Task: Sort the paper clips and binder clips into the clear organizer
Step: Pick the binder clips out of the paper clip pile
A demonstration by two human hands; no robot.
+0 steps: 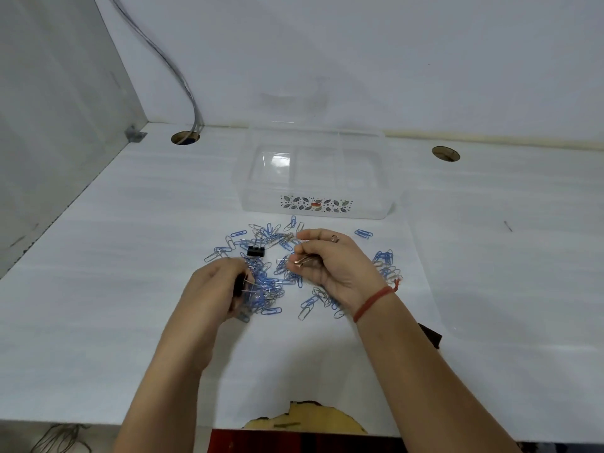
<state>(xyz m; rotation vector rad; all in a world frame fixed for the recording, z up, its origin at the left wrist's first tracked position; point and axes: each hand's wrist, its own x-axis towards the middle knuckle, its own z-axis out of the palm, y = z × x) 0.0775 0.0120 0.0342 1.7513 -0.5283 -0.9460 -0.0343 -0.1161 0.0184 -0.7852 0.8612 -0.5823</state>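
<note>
A pile of blue and silver paper clips (271,282) lies spread on the white desk in front of the clear organizer (313,173), whose compartments look empty. One black binder clip (255,251) sits among the clips. My left hand (219,289) is curled around black binder clips at the pile's left side. My right hand (330,259) hovers over the pile's right part and pinches a few metal clips in its fingers.
The white desk (130,256) meets walls at the back and left. Two cable holes (185,138) (445,154) are cut near the back, with a grey cable entering the left one. A dark object (431,336) lies right of my right forearm.
</note>
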